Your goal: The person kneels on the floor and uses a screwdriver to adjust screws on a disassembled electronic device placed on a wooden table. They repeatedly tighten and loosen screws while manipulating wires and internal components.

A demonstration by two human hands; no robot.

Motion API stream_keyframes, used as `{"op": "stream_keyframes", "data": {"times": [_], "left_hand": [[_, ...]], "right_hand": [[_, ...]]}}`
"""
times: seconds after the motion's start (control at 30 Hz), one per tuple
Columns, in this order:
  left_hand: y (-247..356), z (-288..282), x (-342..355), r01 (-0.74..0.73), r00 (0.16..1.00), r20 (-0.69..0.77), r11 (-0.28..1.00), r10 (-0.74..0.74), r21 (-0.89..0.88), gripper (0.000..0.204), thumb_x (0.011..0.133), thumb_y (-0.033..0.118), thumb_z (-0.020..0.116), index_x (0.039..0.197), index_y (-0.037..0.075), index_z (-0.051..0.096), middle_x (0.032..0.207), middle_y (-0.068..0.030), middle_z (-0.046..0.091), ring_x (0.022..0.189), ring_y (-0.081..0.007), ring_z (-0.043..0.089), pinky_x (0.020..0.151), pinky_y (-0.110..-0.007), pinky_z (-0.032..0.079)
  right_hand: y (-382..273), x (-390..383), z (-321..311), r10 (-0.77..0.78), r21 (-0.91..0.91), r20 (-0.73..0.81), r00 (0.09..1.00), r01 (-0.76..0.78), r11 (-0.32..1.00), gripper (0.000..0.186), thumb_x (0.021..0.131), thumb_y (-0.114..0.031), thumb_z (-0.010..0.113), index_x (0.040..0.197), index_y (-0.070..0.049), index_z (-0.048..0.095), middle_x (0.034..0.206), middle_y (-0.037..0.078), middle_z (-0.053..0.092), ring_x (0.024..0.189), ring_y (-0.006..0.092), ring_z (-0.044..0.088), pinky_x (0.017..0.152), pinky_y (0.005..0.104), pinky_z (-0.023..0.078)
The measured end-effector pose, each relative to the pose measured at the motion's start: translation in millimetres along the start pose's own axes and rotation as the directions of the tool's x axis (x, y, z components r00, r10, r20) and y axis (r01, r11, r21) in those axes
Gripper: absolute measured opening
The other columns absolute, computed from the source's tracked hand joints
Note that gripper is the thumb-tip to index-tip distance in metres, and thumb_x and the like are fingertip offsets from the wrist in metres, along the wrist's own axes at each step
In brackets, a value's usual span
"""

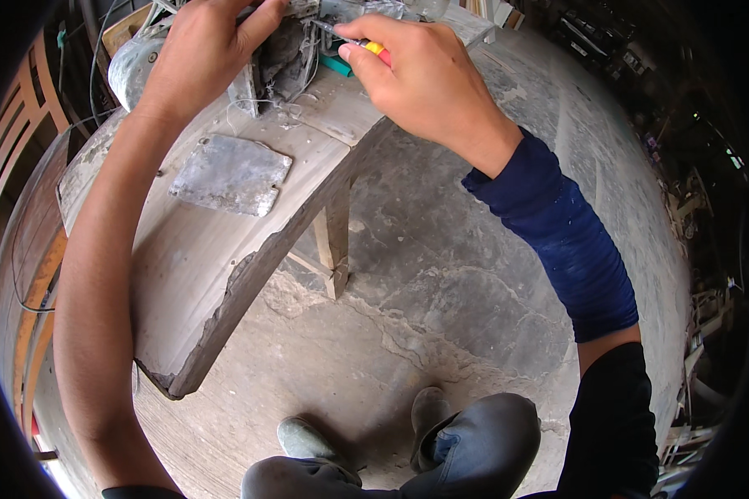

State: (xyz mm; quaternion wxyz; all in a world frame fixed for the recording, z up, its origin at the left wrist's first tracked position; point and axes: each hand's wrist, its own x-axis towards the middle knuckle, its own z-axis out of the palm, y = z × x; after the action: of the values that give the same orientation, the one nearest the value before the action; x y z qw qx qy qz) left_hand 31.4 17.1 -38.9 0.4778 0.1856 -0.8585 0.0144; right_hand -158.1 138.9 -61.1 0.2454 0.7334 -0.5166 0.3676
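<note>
My right hand [429, 79] is closed around a screwdriver [378, 50] with a yellow and red handle. The screwdriver's thin metal shaft points left into a dusty grey machine [287, 62] with loose wires, at the far end of the bench. My left hand [204, 50] grips the machine's left side; the top edge of the picture cuts off most of its fingers. Nearer to me, a flat, scuffed metal plate [230, 175] lies on the bench. A small green piece [337, 66] lies beside the machine, below the screwdriver.
The worn wooden bench [200, 274] has a chipped right edge and a wooden leg [333, 241]. Orange-brown wooden frames [29, 133] stand at the left. Cracked concrete floor [474, 274] spreads to the right, with dark clutter [691, 200] beyond. My shoes [308, 438] are below.
</note>
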Motion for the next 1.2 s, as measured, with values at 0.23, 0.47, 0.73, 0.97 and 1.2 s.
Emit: {"op": "stream_keyframes", "data": {"times": [0.23,0.47,0.73,0.97,1.2], "left_hand": [[-8,4,1,-0.027,0.999,0.027,0.999,0.026,0.018,0.025,0.096,0.022,0.064,0.097,-0.003,0.067,0.087,-0.0155,0.06,0.077,-0.0283,0.061,0.069,-0.037,0.049],[-29,8,-1,-0.109,0.994,0.023,0.994,0.109,0.019,0.033,0.101,0.03,0.058,0.111,-0.001,0.066,0.093,-0.0148,0.06,0.082,-0.0314,0.061,0.076,-0.035,0.048],[-26,7,0,-0.11,0.994,0.023,0.994,0.109,0.008,0.033,0.102,0.029,0.057,0.107,-0.002,0.065,0.091,-0.0149,0.058,0.078,-0.0319,0.058,0.073,-0.035,0.047],[-30,6,0,-0.138,0.99,0.018,0.99,0.139,-0.018,0.032,0.103,0.028,0.055,0.102,-0.003,0.064,0.087,-0.0142,0.055,0.076,-0.0301,0.054,0.071,-0.035,0.046],[-23,11,-1,-0.118,0.991,-0.058,0.992,0.116,-0.034,0.03,0.1,0.027,0.06,0.097,-0.002,0.067,0.088,-0.0176,0.061,0.076,-0.0372,0.06,0.071,-0.041,0.048]], "right_hand": [[4,-7,7,-0.045,-0.05,-0.057,0.997,0.042,0.998,0.02,0.091,-0.014,0.065,0.107,-0.003,0.07,0.079,0.018,0.069,0.068,0.0311,0.067,0.063,0.0374,0.052],[-6,-10,8,-0.037,-0.092,-0.077,0.996,0.03,0.995,0.02,0.089,-0.013,0.066,0.107,-0.004,0.07,0.081,0.015,0.068,0.069,0.0322,0.065,0.063,0.0392,0.051],[-8,-13,15,-0.019,-0.179,-0.076,0.997,0.005,0.984,0.02,0.09,-0.013,0.065,0.108,-0.005,0.07,0.08,0.014,0.067,0.071,0.0352,0.067,0.064,0.0433,0.055],[-11,-6,14,-0.024,-0.231,-0.085,0.996,0.003,0.973,0.019,0.09,-0.014,0.065,0.105,-0.004,0.071,0.079,0.014,0.069,0.068,0.0314,0.068,0.062,0.0408,0.055],[-8,47,-39,0.341,0.454,0.513,0.787,-0.587,0.671,0.02,0.091,-0.014,0.06,0.091,0.003,0.07,0.065,0.004,0.06,0.044,0.0113,0.053,0.037,0.0268,0.038]]}}
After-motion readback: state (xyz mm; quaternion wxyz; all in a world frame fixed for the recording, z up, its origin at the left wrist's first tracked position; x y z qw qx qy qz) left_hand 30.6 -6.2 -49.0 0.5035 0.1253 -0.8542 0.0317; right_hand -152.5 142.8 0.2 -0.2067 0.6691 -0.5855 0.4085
